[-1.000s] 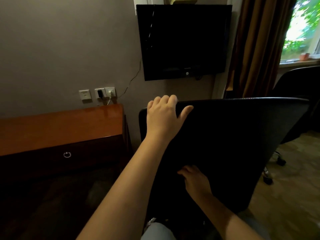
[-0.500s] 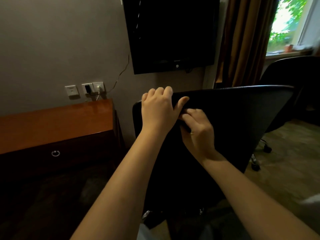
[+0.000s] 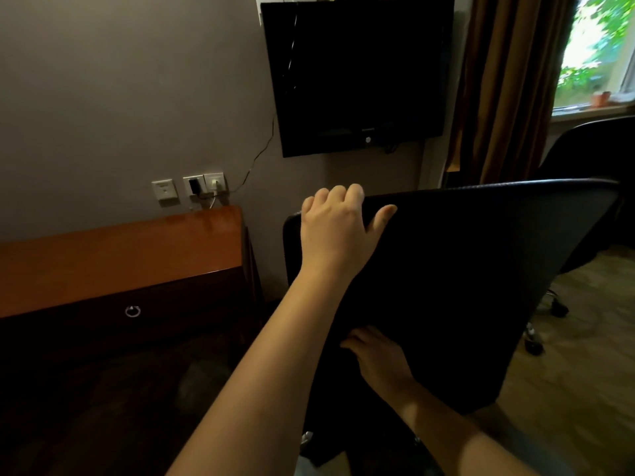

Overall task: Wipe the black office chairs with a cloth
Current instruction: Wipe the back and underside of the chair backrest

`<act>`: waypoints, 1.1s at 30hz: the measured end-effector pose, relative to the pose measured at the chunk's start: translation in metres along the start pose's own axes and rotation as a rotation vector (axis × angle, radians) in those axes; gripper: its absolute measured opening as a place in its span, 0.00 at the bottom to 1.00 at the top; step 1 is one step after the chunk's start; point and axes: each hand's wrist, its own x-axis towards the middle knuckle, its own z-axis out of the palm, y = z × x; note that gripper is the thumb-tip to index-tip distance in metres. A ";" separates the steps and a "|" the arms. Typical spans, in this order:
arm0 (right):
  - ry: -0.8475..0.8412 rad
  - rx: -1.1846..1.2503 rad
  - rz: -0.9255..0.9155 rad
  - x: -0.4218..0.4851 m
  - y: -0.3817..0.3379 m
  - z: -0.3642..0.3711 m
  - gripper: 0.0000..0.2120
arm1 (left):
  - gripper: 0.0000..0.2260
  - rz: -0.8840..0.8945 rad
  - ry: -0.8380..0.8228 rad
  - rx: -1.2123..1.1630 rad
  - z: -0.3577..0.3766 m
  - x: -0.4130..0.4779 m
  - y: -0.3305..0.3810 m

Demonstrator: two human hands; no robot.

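Observation:
The back of a black office chair (image 3: 481, 286) fills the middle of the view, tilted toward me. My left hand (image 3: 338, 231) grips its top left edge, fingers curled over the rim and thumb spread on the near face. Low on the same near face, my right hand (image 3: 376, 359) lies against the dark surface. No cloth can be made out under it in the dim light. A second black chair (image 3: 591, 156) stands at the far right near the window.
A wooden desk (image 3: 120, 255) with a drawer ring stands at left, close to the chair. A dark screen (image 3: 357, 73) hangs on the wall above, with wall sockets (image 3: 202, 187) left of it. Brown curtains (image 3: 508, 87) hang at right. Chair casters (image 3: 534, 345) rest on the carpet.
My right hand has slid from just under the backrest's top edge, beside my left hand, down to its lower part. My left hand keeps its hold on the top edge.

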 end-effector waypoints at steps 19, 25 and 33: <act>0.255 0.143 -0.116 0.054 -0.028 -0.043 0.20 | 0.18 -0.186 -0.040 -0.349 -0.005 -0.014 -0.063; -0.196 0.057 -0.142 0.010 -0.028 0.021 0.25 | 0.16 -0.157 -0.032 -0.389 -0.005 -0.017 -0.063; 0.127 0.087 -0.086 0.019 -0.014 -0.012 0.27 | 0.15 -0.142 0.015 -0.443 0.002 -0.020 -0.060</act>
